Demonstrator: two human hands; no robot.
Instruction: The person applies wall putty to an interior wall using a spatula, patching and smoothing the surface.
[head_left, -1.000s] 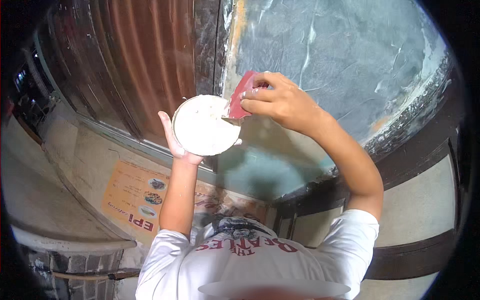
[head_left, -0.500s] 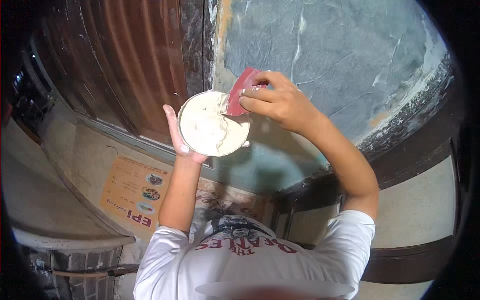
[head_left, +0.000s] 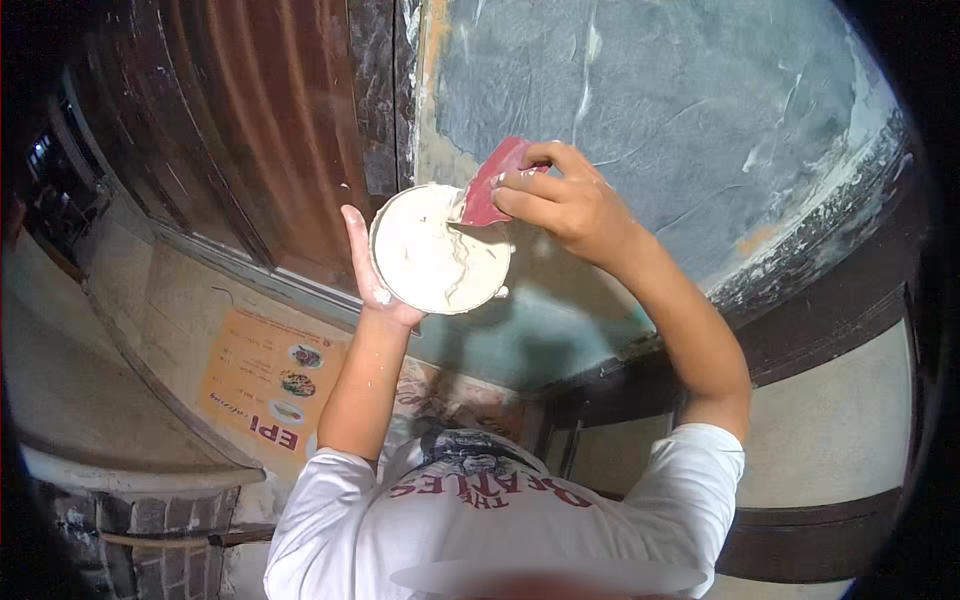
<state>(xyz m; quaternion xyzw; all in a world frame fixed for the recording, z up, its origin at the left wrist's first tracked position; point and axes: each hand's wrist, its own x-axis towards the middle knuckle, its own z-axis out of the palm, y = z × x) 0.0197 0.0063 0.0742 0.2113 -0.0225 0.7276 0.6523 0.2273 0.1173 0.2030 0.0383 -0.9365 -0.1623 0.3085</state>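
Observation:
A round tub of creamy white paste (head_left: 425, 262) rests on my left hand (head_left: 372, 275), which grips it from beneath and along its left side, thumb up and smudged white. My right hand (head_left: 545, 205) pinches a red flat scraper (head_left: 488, 198), whose lower-left edge sits in the paste at the tub's upper right, where a wavy ridge runs across the surface. The tub's underside and most of my left fingers are hidden.
A grey-blue wall (head_left: 640, 90) with white smears lies ahead at right, beside brown wooden panels (head_left: 260, 110) at left. An orange poster (head_left: 265, 380) is at lower left, with a curved ledge (head_left: 130, 480) near it. Dark framed pale panels (head_left: 830, 410) are at right.
The tub and both hands have shifted a little rightward in the view. A wavy ridge has appeared in the paste below the scraper.

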